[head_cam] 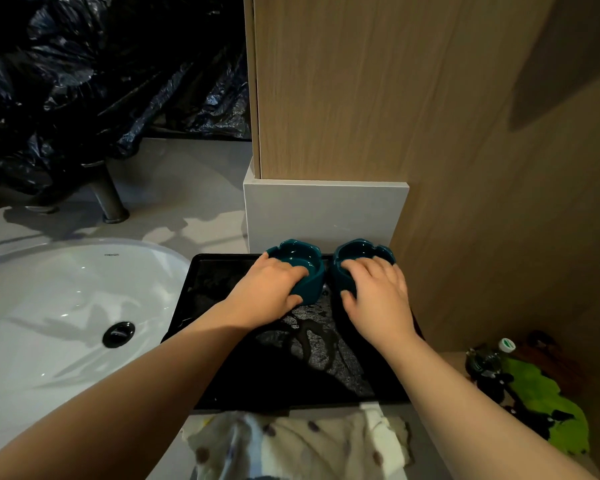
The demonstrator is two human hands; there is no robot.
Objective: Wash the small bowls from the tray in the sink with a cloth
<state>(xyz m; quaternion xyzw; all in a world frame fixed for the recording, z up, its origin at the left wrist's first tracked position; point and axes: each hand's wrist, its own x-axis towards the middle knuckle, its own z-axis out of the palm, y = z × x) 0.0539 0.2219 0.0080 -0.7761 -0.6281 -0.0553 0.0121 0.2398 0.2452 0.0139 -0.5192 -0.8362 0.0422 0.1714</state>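
In the head view, our left hand point(274, 284) grips the left bowl point(293, 251) and our right hand point(378, 299) grips the right bowl point(359, 251), fingers curled over the rims. The 2 bowls sit at the far end of the black tray point(222, 375), mid frame. We think we are picking them up. Next we must lift them to the sink point(49, 299), lower left, and fetch the spotted cloth point(309, 441) below. The bench point(187, 188) is grey; black bags point(66, 81) fill the upper left.

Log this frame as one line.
left hand: grips left bowl | right hand: grips right bowl | both: on tray, far edge | sink: left of tray | cloth: not in hand
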